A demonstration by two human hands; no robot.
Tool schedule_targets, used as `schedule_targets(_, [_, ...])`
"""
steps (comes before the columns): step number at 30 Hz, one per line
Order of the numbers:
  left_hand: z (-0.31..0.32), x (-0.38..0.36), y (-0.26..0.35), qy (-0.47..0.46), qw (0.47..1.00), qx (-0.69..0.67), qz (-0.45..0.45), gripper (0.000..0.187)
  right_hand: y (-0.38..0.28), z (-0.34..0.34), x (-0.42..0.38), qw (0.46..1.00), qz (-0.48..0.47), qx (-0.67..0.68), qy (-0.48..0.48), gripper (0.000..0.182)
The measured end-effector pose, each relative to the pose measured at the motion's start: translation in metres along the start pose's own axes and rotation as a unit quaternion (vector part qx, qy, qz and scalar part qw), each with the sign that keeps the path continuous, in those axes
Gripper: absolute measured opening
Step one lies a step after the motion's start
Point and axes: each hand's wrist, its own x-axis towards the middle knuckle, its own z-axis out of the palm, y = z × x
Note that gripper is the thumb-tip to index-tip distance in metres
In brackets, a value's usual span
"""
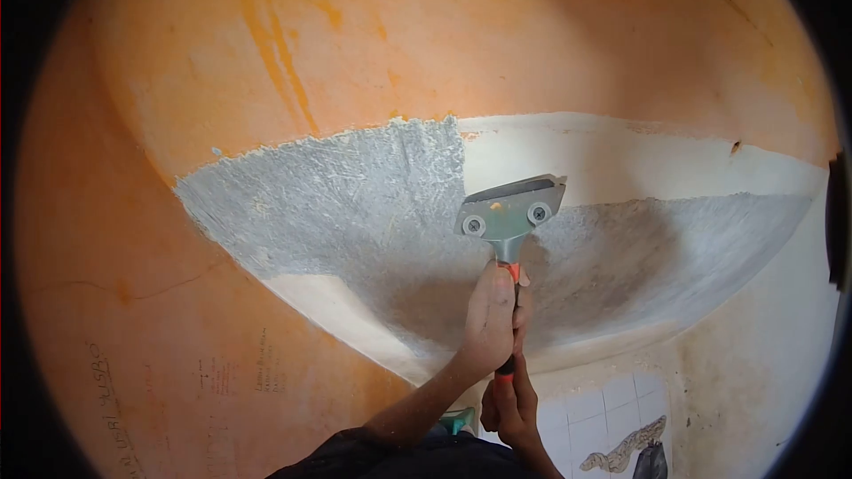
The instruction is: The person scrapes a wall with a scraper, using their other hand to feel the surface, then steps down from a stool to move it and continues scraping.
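A wide-bladed scraper [508, 211] with a grey-green head, two screws and a red and black handle stands upright in front of the wall. My left hand [493, 315] is wrapped round the upper handle, just under the head. Lower down, my right hand [510, 408] is closed round the handle's end. The blade overlaps the border between a cream-white strip [603, 149] and the rough grey bared surface [355, 186]. Orange paint [497, 44] covers the wall above, with a ragged edge along the bared area.
At the left, an orange wall [115, 302] carries handwriting and a thin crack. White tiles [590, 410] show at the bottom right, with a twisted, mottled strip [626, 448] and a dark object [652, 461] before them. A green object [457, 421] is partly hidden behind my left forearm.
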Motion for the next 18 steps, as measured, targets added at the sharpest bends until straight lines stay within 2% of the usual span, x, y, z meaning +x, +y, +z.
schedule_targets(1, [0.002,-0.001,0.002,0.005,1.000,-0.003,-0.013,0.034,-0.010,0.002,-0.003,1.000,0.028,0.001,-0.002,0.057])
schedule_targets(6, [0.001,-0.003,0.003,0.002,0.999,-0.024,-0.023,0.034,-0.004,0.004,-0.006,1.000,0.001,-0.015,-0.008,0.056])
schedule_targets(8, [-0.001,-0.003,-0.001,0.015,1.000,0.018,-0.020,0.042,0.000,0.004,-0.006,1.000,0.008,-0.020,0.000,0.056])
schedule_targets(10, [0.003,-0.003,-0.004,0.018,1.000,0.010,-0.014,0.042,0.003,-0.006,0.002,0.999,-0.027,-0.015,-0.022,0.055])
schedule_targets(12, [0.000,-0.003,-0.001,0.017,1.000,0.007,-0.005,0.042,0.004,-0.003,-0.001,0.999,-0.020,-0.027,-0.023,0.056])
schedule_targets(14, [-0.006,-0.006,-0.004,-0.002,1.000,0.000,-0.027,0.034,0.003,0.005,-0.004,0.996,-0.039,-0.079,0.000,0.055])
schedule_targets(18, [0.004,0.000,0.004,0.018,1.000,0.018,0.001,0.041,0.001,-0.002,0.001,0.999,-0.022,-0.022,-0.015,0.054])
